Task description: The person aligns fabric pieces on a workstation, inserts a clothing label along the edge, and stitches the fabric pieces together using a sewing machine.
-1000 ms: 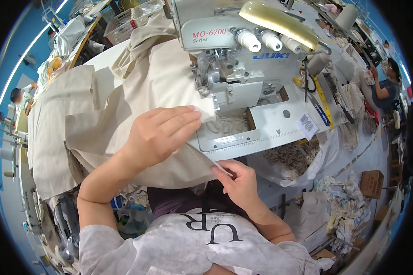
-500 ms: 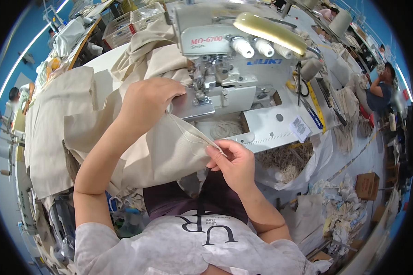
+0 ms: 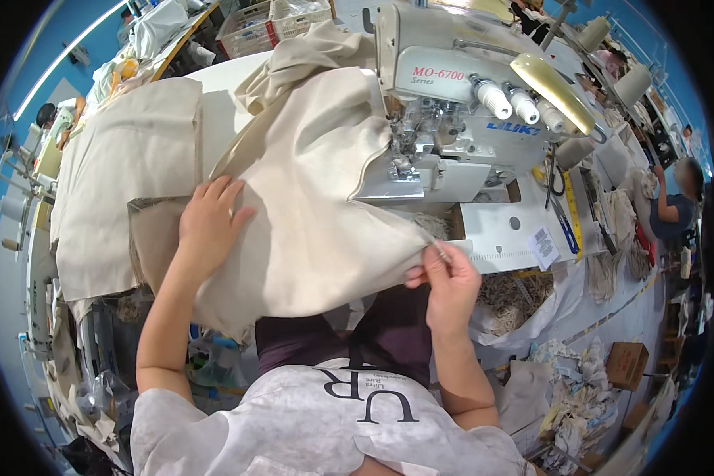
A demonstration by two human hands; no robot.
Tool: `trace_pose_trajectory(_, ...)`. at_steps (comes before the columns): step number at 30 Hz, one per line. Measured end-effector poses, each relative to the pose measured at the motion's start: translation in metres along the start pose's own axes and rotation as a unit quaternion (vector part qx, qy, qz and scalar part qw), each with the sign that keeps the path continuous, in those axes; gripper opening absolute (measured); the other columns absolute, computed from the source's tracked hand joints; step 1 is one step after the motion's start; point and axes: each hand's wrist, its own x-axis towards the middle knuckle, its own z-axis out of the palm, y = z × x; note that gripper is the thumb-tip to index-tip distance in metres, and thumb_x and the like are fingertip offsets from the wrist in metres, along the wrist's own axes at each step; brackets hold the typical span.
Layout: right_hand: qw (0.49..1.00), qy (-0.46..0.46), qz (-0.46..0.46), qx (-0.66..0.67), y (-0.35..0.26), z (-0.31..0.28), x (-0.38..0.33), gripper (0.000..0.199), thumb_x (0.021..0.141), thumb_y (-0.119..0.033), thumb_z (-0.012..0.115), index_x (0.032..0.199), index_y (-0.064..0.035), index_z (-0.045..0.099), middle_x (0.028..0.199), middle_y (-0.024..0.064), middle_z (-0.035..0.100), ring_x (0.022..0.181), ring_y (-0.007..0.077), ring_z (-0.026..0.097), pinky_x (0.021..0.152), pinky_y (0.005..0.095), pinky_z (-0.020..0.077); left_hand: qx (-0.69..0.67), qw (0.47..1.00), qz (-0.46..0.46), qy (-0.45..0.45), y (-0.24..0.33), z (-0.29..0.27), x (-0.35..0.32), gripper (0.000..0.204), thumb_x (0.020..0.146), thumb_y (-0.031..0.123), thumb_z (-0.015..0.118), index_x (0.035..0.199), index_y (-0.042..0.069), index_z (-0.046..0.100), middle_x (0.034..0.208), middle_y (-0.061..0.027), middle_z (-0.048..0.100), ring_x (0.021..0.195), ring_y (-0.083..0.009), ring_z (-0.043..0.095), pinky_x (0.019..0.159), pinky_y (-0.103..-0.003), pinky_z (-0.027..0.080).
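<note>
Beige cloth (image 3: 317,214): plain, matte, pale; broad soft folds, shadowed hollow high up. Lies left of and in front of the sewing machine (image 3: 440,75), its near side sagging below table level. Edge nearest the machine curves in, shows a thin darker line, then runs straight and taut to a corner.

Right hand (image 3: 452,278) in front of the machine, pinching that corner between thumb and fingers. Left hand (image 3: 213,214) left of the machine, laid on the cloth with fingers spread, grasping nothing visible.

Bunched beige fabric (image 3: 305,59) at the machine's upper left; cannot tell if joined to the cloth. Stacked beige panels (image 3: 127,174) farther left of the machine. Right of it, blue-handled snips (image 3: 563,226) beside a yellow tape measure (image 3: 577,232). Below its right end, bag of scraps (image 3: 512,305).
</note>
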Motion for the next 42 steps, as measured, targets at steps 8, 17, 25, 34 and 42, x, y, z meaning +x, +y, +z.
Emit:
trace_pose_trajectory(8, 0.997, -0.045, -0.058, 0.002, -0.019, 0.007, 0.027, 0.022, 0.091, -0.008, 0.071, 0.109, 0.0046, 0.067, 0.09, 0.0049, 0.07, 0.074, 0.0085, 0.065, 0.067, 0.0226, 0.0555, 0.088, 0.978, -0.061, 0.178, -0.005, -0.004, -0.009, 0.043, 0.086, 0.033, 0.071, 0.118, 0.006, 0.063, 0.117, -0.0118, 0.062, 0.104, -0.0325, 0.062, 0.081, -0.043, 0.052)
trace_pose_trajectory(17, 0.997, -0.053, -0.051, -0.036, -0.023, 0.008, 0.028, 0.014, 0.088, -0.01, 0.075, 0.095, 0.0018, 0.071, 0.075, 0.0006, 0.066, 0.056, 0.0045, 0.059, 0.048, 0.0172, 0.0436, 0.155, 0.965, -0.143, 0.153, -0.039, -0.013, 0.007, 0.031, 0.087, 0.016, 0.066, 0.117, 0.01, 0.063, 0.106, -0.0042, 0.063, 0.087, -0.0314, 0.066, 0.076, -0.043, 0.052)
trace_pose_trajectory(25, 0.989, -0.081, -0.11, -0.06, -0.026, 0.029, 0.027, 0.013, 0.087, -0.01, 0.076, 0.089, 0.0021, 0.072, 0.072, 0.0002, 0.064, 0.055, 0.0049, 0.056, 0.049, 0.0202, 0.0437, -0.163, 0.961, 0.144, 0.17, 0.058, -0.055, 0.035, 0.055, 0.075, 0.009, 0.078, 0.127, 0.006, 0.061, 0.134, -0.0134, 0.059, 0.122, -0.0321, 0.056, 0.101, -0.04, 0.046)
trace_pose_trajectory(34, 0.969, -0.117, -0.201, -0.087, -0.029, 0.025, 0.02, 0.023, 0.085, -0.017, 0.079, 0.079, 0.0023, 0.068, 0.071, 0.0021, 0.061, 0.054, 0.0051, 0.053, 0.042, 0.0199, 0.0389, -0.391, 0.852, 0.332, -0.106, 0.125, -0.05, 0.073, 0.044, 0.076, 0.019, 0.081, 0.116, 0.007, 0.066, 0.103, -0.0103, 0.069, 0.095, -0.0259, 0.066, 0.092, -0.038, 0.051)
trace_pose_trajectory(42, 0.982, -0.147, -0.115, -0.034, -0.03, 0.015, 0.015, 0.056, 0.077, -0.012, 0.085, 0.123, 0.001, 0.055, 0.094, 0.0016, 0.065, 0.06, -0.0016, 0.045, 0.049, 0.0149, 0.0354, -0.488, 0.833, 0.213, -0.15, 0.125, -0.053, 0.077, 0.011, 0.075, 0.002, 0.078, 0.084, 0.002, 0.07, 0.085, -0.0045, 0.065, 0.078, -0.0137, 0.065, 0.067, -0.025, 0.052)
